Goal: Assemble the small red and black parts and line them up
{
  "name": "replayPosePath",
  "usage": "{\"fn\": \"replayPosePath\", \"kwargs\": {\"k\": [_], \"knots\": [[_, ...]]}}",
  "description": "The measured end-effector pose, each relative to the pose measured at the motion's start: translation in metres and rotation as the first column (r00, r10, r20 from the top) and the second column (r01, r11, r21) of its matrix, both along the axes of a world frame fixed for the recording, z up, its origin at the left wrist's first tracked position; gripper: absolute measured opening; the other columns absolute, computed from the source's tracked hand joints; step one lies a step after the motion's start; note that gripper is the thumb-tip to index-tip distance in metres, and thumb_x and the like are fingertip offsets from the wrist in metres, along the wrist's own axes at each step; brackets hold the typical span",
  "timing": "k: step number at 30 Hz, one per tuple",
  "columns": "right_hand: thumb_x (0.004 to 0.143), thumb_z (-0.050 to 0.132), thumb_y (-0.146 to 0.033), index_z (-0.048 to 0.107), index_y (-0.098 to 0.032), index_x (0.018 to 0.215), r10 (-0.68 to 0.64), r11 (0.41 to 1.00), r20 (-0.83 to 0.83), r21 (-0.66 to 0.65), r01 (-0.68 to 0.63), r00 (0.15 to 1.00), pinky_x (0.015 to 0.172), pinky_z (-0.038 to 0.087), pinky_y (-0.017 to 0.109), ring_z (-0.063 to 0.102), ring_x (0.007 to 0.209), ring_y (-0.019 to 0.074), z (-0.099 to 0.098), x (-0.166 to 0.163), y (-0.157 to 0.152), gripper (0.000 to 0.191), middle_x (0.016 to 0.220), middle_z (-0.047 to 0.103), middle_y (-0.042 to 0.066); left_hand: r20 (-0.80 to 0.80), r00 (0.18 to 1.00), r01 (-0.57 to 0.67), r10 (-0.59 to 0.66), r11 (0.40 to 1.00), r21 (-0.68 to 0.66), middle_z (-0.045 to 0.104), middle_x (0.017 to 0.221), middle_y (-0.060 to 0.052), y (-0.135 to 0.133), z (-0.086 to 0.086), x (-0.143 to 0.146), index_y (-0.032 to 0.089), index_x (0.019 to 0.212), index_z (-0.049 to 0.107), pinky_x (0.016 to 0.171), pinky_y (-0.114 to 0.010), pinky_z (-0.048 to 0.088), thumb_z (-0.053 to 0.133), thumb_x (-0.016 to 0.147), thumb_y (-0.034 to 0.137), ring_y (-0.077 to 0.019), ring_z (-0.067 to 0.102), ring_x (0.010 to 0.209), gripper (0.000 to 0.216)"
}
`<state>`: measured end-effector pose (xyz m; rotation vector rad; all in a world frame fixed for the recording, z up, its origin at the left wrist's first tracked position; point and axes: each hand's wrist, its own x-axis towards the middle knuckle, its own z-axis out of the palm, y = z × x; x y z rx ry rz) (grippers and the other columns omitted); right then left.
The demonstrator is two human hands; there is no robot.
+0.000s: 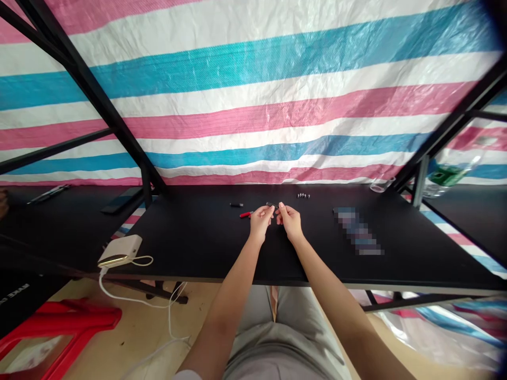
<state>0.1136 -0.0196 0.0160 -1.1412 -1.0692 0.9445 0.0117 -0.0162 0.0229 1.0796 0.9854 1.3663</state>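
Over the middle of the black table [198, 237], my left hand [260, 220] and my right hand [290, 221] are close together, each with its fingers closed in a pinch. A small dark stick-like piece [271, 204] shows at the fingertips, running from the left hand toward the right. It is too small to name, and the fingers hide part of it. Beside my left hand lies a small red piece with a dark end [245, 215]. A short black piece [236, 205] lies a little beyond it. Several small shiny pieces [303, 196] stand in a row beyond my right hand.
A pixelated flat object [358, 231] lies on the right. A clear cup [382, 184] stands at the back right. On the left, a white charger box [121, 249] has a cable hanging off the front edge. Black frame bars [91, 89] slope up at both sides.
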Motion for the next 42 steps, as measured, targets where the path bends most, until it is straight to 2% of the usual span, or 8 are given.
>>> {"fn": "replayPosePath", "kwargs": {"k": [9,14,22,26,29,34,37,42], "knots": [[0.075,0.044,-0.065,0.048,-0.018,0.051,-0.033,0.999,0.09,-0.012,0.034,0.995,0.038,0.026,0.022,0.032,0.032,0.0064,0.003,-0.003,-0.007,0.053,0.034,0.038,-0.005,0.064,0.998,0.007,-0.006,1.0,-0.013,0.051,0.059,0.003,-0.003,-0.002,-0.001,0.013,0.083,0.061,0.042,-0.019,0.028,0.068,0.064,0.042,-0.0031,0.04,0.043,0.035],[0.075,0.044,-0.065,0.05,-0.019,0.054,-0.025,0.999,0.12,0.026,0.022,0.993,0.042,0.031,0.023,0.036,0.036,0.0075,0.003,-0.004,-0.008,0.051,0.039,0.042,-0.005,0.092,0.995,-0.029,0.029,1.0,-0.002,0.049,0.06,0.003,-0.004,-0.004,0.0,0.014,0.082,0.061,0.044,-0.019,0.028,0.068,0.065,0.042,-0.0026,0.039,0.044,0.034],[0.075,0.049,-0.058,0.055,-0.019,0.073,-0.04,0.99,0.19,0.143,0.013,0.981,0.055,0.042,0.024,0.049,0.054,0.0115,-0.004,-0.004,-0.005,0.039,0.059,0.054,-0.001,0.14,0.977,-0.156,0.162,0.986,-0.059,0.047,0.059,0.005,-0.001,-0.004,-0.004,0.013,0.078,0.057,0.044,-0.018,0.028,0.066,0.063,0.049,-0.0016,0.037,0.043,0.039],[0.076,0.052,-0.05,0.056,-0.02,0.084,-0.099,0.982,0.346,0.188,0.035,0.933,0.063,0.044,0.026,0.053,0.062,0.0126,-0.01,0.001,-0.002,0.031,0.076,0.06,0.002,0.178,0.944,-0.258,0.276,0.959,-0.121,0.048,0.058,0.005,0.006,-0.006,-0.012,0.014,0.076,0.055,0.042,-0.018,0.027,0.066,0.061,0.05,-0.0011,0.036,0.041,0.041],[0.077,0.052,-0.044,0.057,-0.021,0.086,-0.134,0.981,0.447,0.186,0.055,0.884,0.067,0.043,0.027,0.054,0.064,0.0132,-0.013,0.006,-0.001,0.026,0.076,0.061,0.002,0.108,0.946,-0.297,0.306,0.95,-0.094,0.05,0.059,0.004,0.008,-0.008,-0.013,0.013,0.078,0.056,0.042,-0.017,0.029,0.065,0.064,0.048,-0.002,0.039,0.042,0.038],[0.078,0.05,-0.049,0.056,-0.019,0.086,-0.17,0.974,0.314,0.197,0.111,0.934,0.061,0.041,0.025,0.051,0.063,0.0119,-0.013,0.007,0.002,0.032,0.08,0.06,0.003,-0.098,0.974,-0.201,0.205,0.979,0.044,0.062,0.075,-0.005,0.005,-0.016,-0.008,0.013,0.086,0.06,0.05,-0.019,0.041,0.062,0.07,0.039,-0.0103,0.056,0.063,0.031],[0.077,0.051,-0.049,0.057,-0.019,0.083,-0.103,0.976,0.337,0.214,0.031,0.936,0.057,0.041,0.024,0.05,0.064,0.0118,-0.013,0.007,0.003,0.032,0.083,0.058,0.004,-0.253,0.961,-0.086,0.115,0.988,0.125,0.064,0.08,-0.006,0.005,-0.021,-0.007,0.014,0.089,0.061,0.053,-0.021,0.045,0.058,0.074,0.035,-0.0119,0.058,0.065,0.025],[0.079,0.052,-0.037,0.059,-0.021,0.083,-0.035,0.962,0.553,0.244,-0.122,0.833,0.065,0.045,0.028,0.05,0.068,0.0133,-0.013,0.017,0.003,0.018,0.087,0.055,0.004,-0.501,0.839,-0.066,0.212,0.954,0.292,0.064,0.082,-0.006,0.002,-0.024,-0.009,0.018,0.091,0.063,0.066,-0.028,0.048,0.051,0.079,0.024,-0.0141,0.059,0.068,0.018]]}}
